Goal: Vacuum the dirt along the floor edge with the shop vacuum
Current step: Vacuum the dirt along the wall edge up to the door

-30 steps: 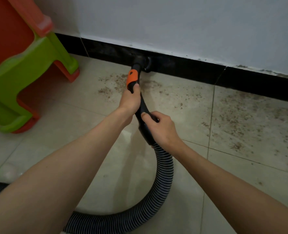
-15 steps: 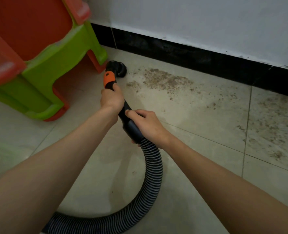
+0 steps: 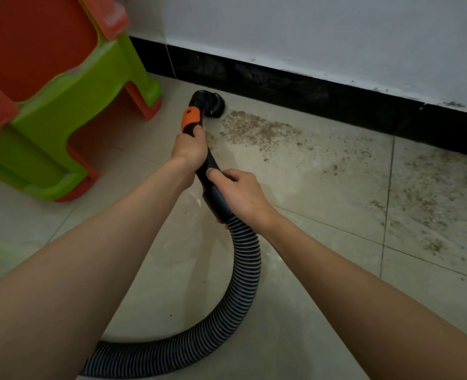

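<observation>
Nearest the camera, one ribbed black corrugated hose [image 3: 243, 272] curls across the smooth pale floor tiles [image 3: 172, 311] and rises into a rigid black plastic wand [image 3: 211, 187]. The right hand [image 3: 240, 197] wraps its fingers around the wand's lower cuff, where the ribs end; the left hand [image 3: 189, 149] grips higher up, just below a single orange plastic collar [image 3: 189, 119]. Beyond it the round black nozzle [image 3: 209, 104] sits on the tile, touching the near end of a gritty brown dirt patch [image 3: 254, 127] (a second, thinner scatter [image 3: 432, 198] lies well apart to the right). The glossy black baseboard [image 3: 322, 101] runs under the white wall [image 3: 309, 31]. At left stands one moulded green-and-orange plastic stool [image 3: 70, 86], near the nozzle, with bare tile between them.
</observation>
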A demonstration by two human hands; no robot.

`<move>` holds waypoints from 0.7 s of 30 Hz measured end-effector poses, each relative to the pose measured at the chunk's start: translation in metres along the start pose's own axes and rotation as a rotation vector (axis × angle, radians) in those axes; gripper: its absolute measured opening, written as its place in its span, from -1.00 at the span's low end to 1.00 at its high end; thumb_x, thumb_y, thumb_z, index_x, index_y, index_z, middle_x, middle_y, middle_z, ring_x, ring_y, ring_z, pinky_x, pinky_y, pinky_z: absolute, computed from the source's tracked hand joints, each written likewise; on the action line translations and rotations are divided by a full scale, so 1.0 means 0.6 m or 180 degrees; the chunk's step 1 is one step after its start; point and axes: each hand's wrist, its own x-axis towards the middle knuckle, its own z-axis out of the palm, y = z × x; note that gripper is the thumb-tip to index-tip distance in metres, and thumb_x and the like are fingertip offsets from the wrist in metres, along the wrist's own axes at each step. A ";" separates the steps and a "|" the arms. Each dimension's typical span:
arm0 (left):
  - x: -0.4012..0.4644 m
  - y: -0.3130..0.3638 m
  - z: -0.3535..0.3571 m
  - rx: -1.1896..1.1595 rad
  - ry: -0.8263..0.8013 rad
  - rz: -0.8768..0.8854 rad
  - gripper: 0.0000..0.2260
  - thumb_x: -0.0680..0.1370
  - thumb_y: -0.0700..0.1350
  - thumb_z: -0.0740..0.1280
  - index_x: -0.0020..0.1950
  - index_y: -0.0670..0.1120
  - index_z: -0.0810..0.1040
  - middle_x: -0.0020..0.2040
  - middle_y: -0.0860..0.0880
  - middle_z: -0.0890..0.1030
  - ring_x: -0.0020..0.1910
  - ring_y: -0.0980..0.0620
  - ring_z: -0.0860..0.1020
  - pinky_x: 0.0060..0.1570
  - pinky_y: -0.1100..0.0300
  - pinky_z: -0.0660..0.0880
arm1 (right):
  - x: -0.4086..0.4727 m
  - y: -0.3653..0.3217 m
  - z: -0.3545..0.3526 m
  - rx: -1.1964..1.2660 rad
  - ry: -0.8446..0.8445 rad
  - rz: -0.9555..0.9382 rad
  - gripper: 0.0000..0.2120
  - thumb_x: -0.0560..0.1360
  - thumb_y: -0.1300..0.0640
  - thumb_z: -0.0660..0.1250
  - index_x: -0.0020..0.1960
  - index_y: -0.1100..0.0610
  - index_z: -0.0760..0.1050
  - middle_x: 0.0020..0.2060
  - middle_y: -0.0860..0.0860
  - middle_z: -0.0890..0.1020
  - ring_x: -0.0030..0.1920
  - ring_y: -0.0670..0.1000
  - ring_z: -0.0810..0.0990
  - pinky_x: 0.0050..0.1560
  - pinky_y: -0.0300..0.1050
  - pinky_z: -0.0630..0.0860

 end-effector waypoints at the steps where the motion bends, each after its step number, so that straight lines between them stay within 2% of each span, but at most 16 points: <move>1: -0.001 0.002 0.004 0.0018 -0.0017 0.0005 -0.56 0.65 0.07 0.04 0.34 -0.24 0.35 0.12 -0.16 0.52 0.08 -0.14 0.53 0.04 0.07 0.46 | 0.000 0.001 -0.003 -0.0023 0.0014 0.0004 -0.68 0.48 -0.09 0.32 -0.17 0.17 0.59 -0.37 0.00 0.58 -0.27 0.07 0.61 -0.16 0.02 0.59; 4: -0.013 0.007 0.018 0.0045 -0.0077 0.0047 -0.56 0.65 0.07 0.05 0.35 -0.25 0.34 0.16 -0.18 0.52 0.08 -0.14 0.52 0.03 0.07 0.45 | -0.005 0.009 -0.017 -0.0036 0.0065 -0.0006 -0.70 0.50 -0.08 0.31 -0.22 0.14 0.55 -0.38 -0.02 0.55 -0.33 -0.02 0.54 -0.28 -0.13 0.48; 8: -0.039 0.013 0.046 -0.0035 -0.0198 0.0125 -0.57 0.65 0.05 0.06 0.35 -0.24 0.33 0.17 -0.18 0.52 0.14 -0.16 0.52 0.06 0.06 0.45 | -0.023 0.023 -0.044 -0.0017 0.0168 0.0045 -0.69 0.50 -0.08 0.30 -0.16 0.17 0.58 -0.36 -0.01 0.56 -0.32 -0.02 0.54 -0.27 -0.15 0.46; 11: -0.074 0.015 0.074 -0.0232 -0.0302 0.0131 -0.59 0.64 0.06 0.10 0.31 -0.23 0.35 0.11 -0.17 0.52 0.08 -0.13 0.52 -0.01 0.09 0.44 | -0.041 0.037 -0.069 0.0071 0.0273 0.0155 -0.68 0.47 -0.10 0.32 -0.20 0.16 0.58 -0.34 0.07 0.61 -0.25 0.16 0.64 -0.17 0.06 0.58; 14: -0.109 0.015 0.099 -0.0392 -0.0455 0.0080 -0.57 0.62 0.08 0.14 0.30 -0.24 0.38 0.14 -0.19 0.54 0.02 -0.14 0.52 -0.07 0.10 0.44 | -0.065 0.046 -0.093 0.0180 0.0443 0.0217 -0.60 0.38 -0.16 0.34 -0.21 0.20 0.57 -0.23 0.23 0.65 -0.15 0.32 0.64 -0.11 0.31 0.58; 16: -0.127 0.013 0.113 -0.0435 -0.0587 0.0056 -0.56 0.62 0.10 0.14 0.29 -0.25 0.39 0.15 -0.21 0.54 0.03 -0.14 0.52 -0.01 0.06 0.47 | -0.079 0.051 -0.109 0.0185 0.0522 0.0232 -0.54 0.33 -0.20 0.32 -0.18 0.23 0.57 -0.20 0.25 0.65 -0.14 0.34 0.63 -0.10 0.36 0.57; 18: -0.144 0.012 0.125 -0.0442 -0.0665 0.0061 -0.55 0.62 0.11 0.14 0.28 -0.25 0.39 0.13 -0.20 0.54 0.03 -0.14 0.52 0.02 0.04 0.48 | -0.094 0.055 -0.125 0.0173 0.0555 0.0237 -0.59 0.35 -0.19 0.32 -0.19 0.19 0.58 -0.20 0.23 0.66 -0.14 0.32 0.64 -0.07 0.36 0.56; 21: -0.168 0.017 0.139 -0.0358 -0.0732 0.0115 -0.56 0.62 0.10 0.15 0.27 -0.25 0.41 0.06 -0.17 0.53 0.06 -0.14 0.53 -0.02 0.08 0.46 | -0.115 0.063 -0.145 0.0148 0.0607 0.0254 -0.59 0.34 -0.21 0.31 -0.20 0.15 0.58 -0.19 0.22 0.66 -0.12 0.31 0.64 -0.06 0.36 0.56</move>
